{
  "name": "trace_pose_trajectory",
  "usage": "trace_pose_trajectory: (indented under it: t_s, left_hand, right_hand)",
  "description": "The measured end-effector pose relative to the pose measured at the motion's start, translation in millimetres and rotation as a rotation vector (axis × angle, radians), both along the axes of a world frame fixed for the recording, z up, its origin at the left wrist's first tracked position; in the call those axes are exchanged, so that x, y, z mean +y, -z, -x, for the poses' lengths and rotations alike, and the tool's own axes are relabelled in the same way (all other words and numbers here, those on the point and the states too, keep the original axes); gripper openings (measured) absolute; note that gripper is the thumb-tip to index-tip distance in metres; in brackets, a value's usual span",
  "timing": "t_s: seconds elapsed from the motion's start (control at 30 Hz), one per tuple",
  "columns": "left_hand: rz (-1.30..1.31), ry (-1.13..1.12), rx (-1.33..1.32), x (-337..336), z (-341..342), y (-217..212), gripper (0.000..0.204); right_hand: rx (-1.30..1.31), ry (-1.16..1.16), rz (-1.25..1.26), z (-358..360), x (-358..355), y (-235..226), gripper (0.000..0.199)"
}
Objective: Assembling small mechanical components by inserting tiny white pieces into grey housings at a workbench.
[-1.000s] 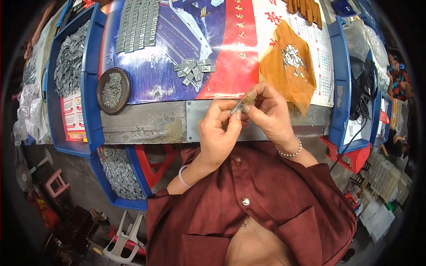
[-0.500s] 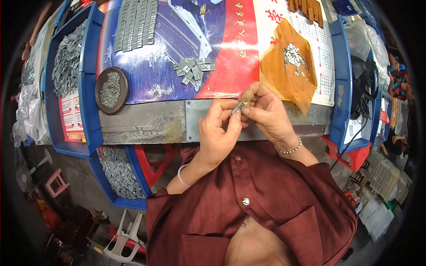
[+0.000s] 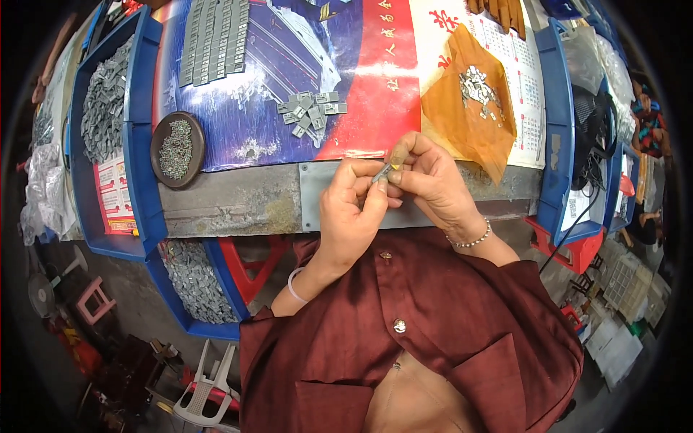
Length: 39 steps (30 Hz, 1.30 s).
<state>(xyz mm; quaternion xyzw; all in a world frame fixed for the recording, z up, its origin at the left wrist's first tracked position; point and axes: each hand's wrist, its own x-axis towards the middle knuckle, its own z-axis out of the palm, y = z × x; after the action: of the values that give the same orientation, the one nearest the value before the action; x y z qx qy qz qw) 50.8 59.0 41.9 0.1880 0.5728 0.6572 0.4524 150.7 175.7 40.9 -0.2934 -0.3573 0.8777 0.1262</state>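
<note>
My left hand pinches a small grey plastic piece between thumb and fingers, just past the table's front edge. My right hand meets it there, thumb and forefinger closed at the piece's far end, where a tiny yellow spot shows. Fingers hide most of the piece, and I cannot tell what the yellow spot is. Beyond my hands lies a loose heap of grey plastic pieces. To the right, small silvery metal parts rest on a sheet of orange-brown paper.
A round dark dish of tiny metal parts stands at left. Rows of grey pieces lie at the back. Blue bins of grey pieces flank the left side; another blue bin stands right, holding a black mesh item and cable.
Both hands stay together at the small grey piece, with slight finger shifts; the piece is tilted a little differently. The whole view has shifted slightly.
</note>
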Motion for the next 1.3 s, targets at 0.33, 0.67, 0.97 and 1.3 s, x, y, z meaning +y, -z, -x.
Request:
trace_pose_trajectory:
  t_s: [0.33,0.67,0.97,1.3]
  left_hand:
    - [0.039,0.045,-0.008,0.4,2.1,-4.7,0.013]
    - [0.037,0.024,0.034,1.3,0.3,-0.7,0.013]
    - [0.018,0.043,-0.112,-3.9,6.9,-12.0,0.025]
    - [0.032,0.089,-0.075,-16.1,21.3,-18.5,0.033]
  right_hand:
    - [-0.057,0.004,-0.196,0.6,-1.4,-6.2,0.019]
    - [-0.088,0.023,-0.187,2.5,-4.7,-4.6,0.017]
    - [-0.069,-0.088,-0.390,-1.4,-1.0,-9.3,0.023]
    - [-0.001,-0.276,-1.140,5.1,12.7,-32.9,0.032]
